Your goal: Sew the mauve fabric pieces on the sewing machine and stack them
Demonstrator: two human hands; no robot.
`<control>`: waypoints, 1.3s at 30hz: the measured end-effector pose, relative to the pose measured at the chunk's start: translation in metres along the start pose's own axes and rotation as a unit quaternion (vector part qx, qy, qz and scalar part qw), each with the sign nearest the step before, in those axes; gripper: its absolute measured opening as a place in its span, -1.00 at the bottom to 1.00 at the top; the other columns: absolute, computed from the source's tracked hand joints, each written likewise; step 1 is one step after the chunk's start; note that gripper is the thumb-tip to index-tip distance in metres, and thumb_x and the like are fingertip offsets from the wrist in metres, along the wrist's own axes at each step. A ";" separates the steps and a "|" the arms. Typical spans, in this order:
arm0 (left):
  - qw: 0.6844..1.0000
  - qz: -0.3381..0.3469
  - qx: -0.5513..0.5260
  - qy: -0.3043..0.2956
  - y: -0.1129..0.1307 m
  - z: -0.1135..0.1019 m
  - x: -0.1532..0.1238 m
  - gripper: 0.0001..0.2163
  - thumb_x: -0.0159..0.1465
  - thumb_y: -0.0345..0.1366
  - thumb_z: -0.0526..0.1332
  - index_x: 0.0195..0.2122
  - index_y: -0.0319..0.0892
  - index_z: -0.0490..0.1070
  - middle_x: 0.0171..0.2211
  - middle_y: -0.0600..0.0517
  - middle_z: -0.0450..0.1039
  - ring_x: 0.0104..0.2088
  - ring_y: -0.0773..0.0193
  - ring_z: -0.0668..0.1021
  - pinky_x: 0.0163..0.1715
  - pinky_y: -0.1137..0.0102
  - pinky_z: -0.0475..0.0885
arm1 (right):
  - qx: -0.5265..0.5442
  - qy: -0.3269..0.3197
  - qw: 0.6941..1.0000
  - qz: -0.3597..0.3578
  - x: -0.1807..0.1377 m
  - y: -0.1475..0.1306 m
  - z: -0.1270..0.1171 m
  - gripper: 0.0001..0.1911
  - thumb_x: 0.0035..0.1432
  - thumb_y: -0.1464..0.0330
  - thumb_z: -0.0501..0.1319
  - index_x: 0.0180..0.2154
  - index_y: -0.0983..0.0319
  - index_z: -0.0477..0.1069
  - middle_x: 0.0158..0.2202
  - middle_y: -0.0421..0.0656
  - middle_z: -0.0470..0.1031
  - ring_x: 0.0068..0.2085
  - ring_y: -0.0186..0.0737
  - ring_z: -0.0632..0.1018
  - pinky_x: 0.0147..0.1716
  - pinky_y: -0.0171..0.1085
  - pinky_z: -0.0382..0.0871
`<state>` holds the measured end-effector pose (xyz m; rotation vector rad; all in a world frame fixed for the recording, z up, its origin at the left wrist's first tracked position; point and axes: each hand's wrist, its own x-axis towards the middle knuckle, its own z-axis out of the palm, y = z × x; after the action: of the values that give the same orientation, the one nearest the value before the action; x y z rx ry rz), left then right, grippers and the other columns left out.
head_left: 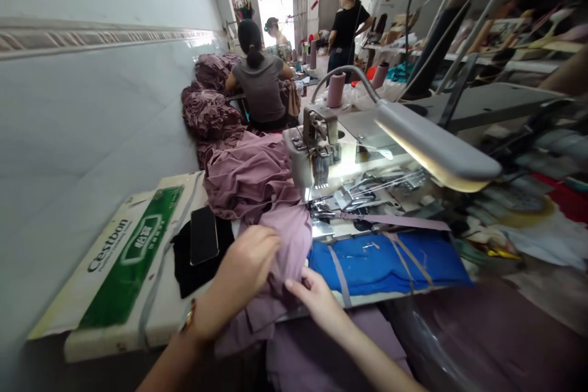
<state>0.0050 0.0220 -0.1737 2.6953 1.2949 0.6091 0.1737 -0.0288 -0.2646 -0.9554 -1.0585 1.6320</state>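
Note:
Mauve fabric [291, 229] lies bunched at the left end of a sewing machine [298, 162] and trails off the near table edge. My left hand [250, 260] is closed on the fabric, its fingers bent down into the folds. Lower and to the right, my right hand [316, 297] pinches the edge of the same cloth between thumb and fingers. Several needles hang above the machine's metal plate, just beyond the cloth. A narrow mauve strip [408, 222] runs across the machine bed toward the needle area.
A phone [204, 236] rests on black cloth left of my hands, beside a green-and-white Cestbon carton [133, 254]. Blue padding [367, 263] is tied along the machine's front. A lamp [436, 141] overhangs the bed. Ahead, a person in grey [264, 82] sits near heaped ruffled fabric [209, 113].

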 end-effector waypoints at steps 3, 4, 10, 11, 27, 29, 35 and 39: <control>0.979 0.194 -0.039 -0.042 0.004 0.029 0.032 -0.62 0.30 -0.52 -0.01 0.11 -0.26 0.35 0.11 -0.16 0.42 0.13 0.14 0.43 0.16 0.20 0.34 | 0.078 -0.007 0.997 0.022 -0.018 -0.003 -0.009 -0.63 0.06 0.12 0.36 -0.18 0.22 0.52 -0.28 -0.14 0.62 -0.16 -0.02 0.57 -0.05 -0.08 0.38; 0.974 0.220 -0.037 -0.047 0.005 0.035 0.039 -0.59 0.29 -0.54 -0.01 0.16 -0.28 0.30 0.13 -0.18 0.40 0.15 0.13 0.41 0.18 0.18 0.32 | 0.109 -0.013 0.993 0.039 -0.026 -0.008 -0.015 -0.62 0.05 0.13 0.37 -0.15 0.22 0.51 -0.29 -0.13 0.62 -0.17 -0.01 0.59 -0.07 -0.07 0.39; 0.973 0.225 -0.021 -0.044 0.005 0.047 0.052 -0.59 0.30 -0.51 0.00 0.16 -0.28 0.31 0.13 -0.19 0.40 0.07 0.05 0.43 0.07 0.11 0.41 | 0.108 0.019 0.989 0.095 -0.061 -0.039 -0.059 -0.67 0.02 0.16 0.40 -0.21 0.21 0.49 -0.33 -0.13 0.62 -0.27 -0.07 0.61 -0.18 -0.15 0.42; 0.976 0.216 -0.025 -0.033 0.005 0.048 0.052 -0.60 0.30 -0.51 0.00 0.16 -0.27 0.31 0.12 -0.19 0.40 0.05 0.06 0.44 0.05 0.11 0.42 | 0.093 0.031 0.990 0.100 -0.062 -0.040 -0.065 -0.68 0.02 0.16 0.40 -0.26 0.21 0.47 -0.35 -0.15 0.62 -0.31 -0.11 0.60 -0.24 -0.19 0.42; 0.989 0.108 -0.095 0.011 -0.013 0.050 0.067 -0.70 0.32 -0.48 0.01 0.00 -0.21 0.42 0.02 -0.12 0.46 0.05 0.10 0.40 0.13 0.08 0.33 | 0.059 0.016 0.995 0.075 -0.044 -0.020 -0.071 -0.75 0.12 0.20 0.36 -0.32 0.22 0.39 -0.43 -0.26 0.49 -0.41 -0.29 0.48 -0.37 -0.34 0.32; 0.990 0.094 -0.107 0.008 -0.021 0.051 0.075 -0.73 0.32 -0.46 0.02 -0.04 -0.19 0.44 -0.02 -0.09 0.49 0.04 0.12 0.42 0.12 0.09 0.34 | 0.023 0.028 0.998 0.057 -0.038 -0.023 -0.071 -0.73 0.12 0.16 0.34 -0.34 0.22 0.39 -0.47 -0.28 0.44 -0.43 -0.30 0.44 -0.39 -0.34 0.31; 0.985 0.007 -0.107 0.137 0.006 0.033 0.043 -0.73 0.32 -0.42 0.03 -0.02 -0.18 0.41 0.01 -0.13 0.46 0.08 0.06 0.41 0.11 0.10 0.31 | -0.073 0.048 0.996 0.010 -0.031 -0.035 -0.072 -0.68 0.10 0.10 0.32 -0.37 0.22 0.42 -0.48 -0.29 0.37 -0.41 -0.27 0.43 -0.36 -0.33 0.32; 0.928 -0.256 -0.269 0.021 0.060 0.055 -0.029 -0.61 0.37 -0.06 0.01 -0.51 -0.15 0.38 -0.53 -0.02 0.40 -0.47 0.22 0.44 -0.41 0.32 0.35 | -0.051 0.009 0.998 0.025 -0.037 -0.042 -0.076 -0.71 0.14 0.13 0.30 -0.37 0.22 0.40 -0.47 -0.27 0.40 -0.40 -0.27 0.44 -0.34 -0.32 0.31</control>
<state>0.0544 -0.0335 -0.2182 1.8235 1.4893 0.8028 0.2654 -0.0404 -0.2450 -1.0689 -1.1224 1.6201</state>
